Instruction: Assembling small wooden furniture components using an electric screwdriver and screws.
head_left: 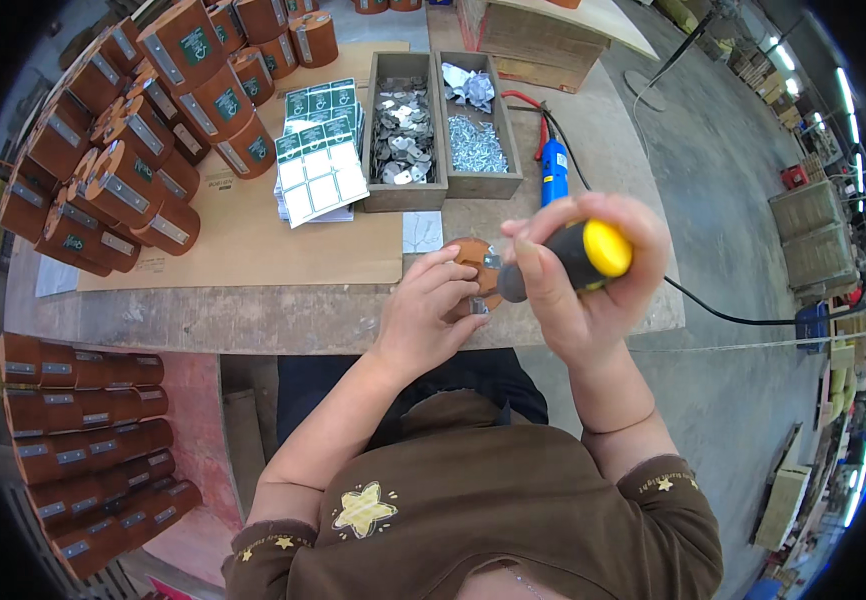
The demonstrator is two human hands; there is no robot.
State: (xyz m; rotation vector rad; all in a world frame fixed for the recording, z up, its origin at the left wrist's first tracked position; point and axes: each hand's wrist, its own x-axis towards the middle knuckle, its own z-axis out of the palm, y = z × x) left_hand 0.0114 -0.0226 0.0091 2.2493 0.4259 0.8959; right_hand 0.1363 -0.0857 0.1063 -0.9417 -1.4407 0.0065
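Note:
My right hand (588,270) is closed around a screwdriver (578,258) with a fat black handle and a yellow end, held above the bench's front edge. Its tip is hidden from view. Close by, my left hand (433,305) curls its fingers over a small brown round piece (471,255) and steadies it at the bench edge. A small metal plate (479,306) shows by my left fingertips. Another bit of shiny metal (493,259) sits at the right side of the brown piece, close to the screwdriver.
Beyond my hands stand two wooden trays, one of metal plates (403,130), one of screws (478,145). Green-and-white label sheets (321,165) lie left of them. Brown cylinders (133,180) are stacked far left, more (88,430) below. A blue power tool (554,172) trails a black cable.

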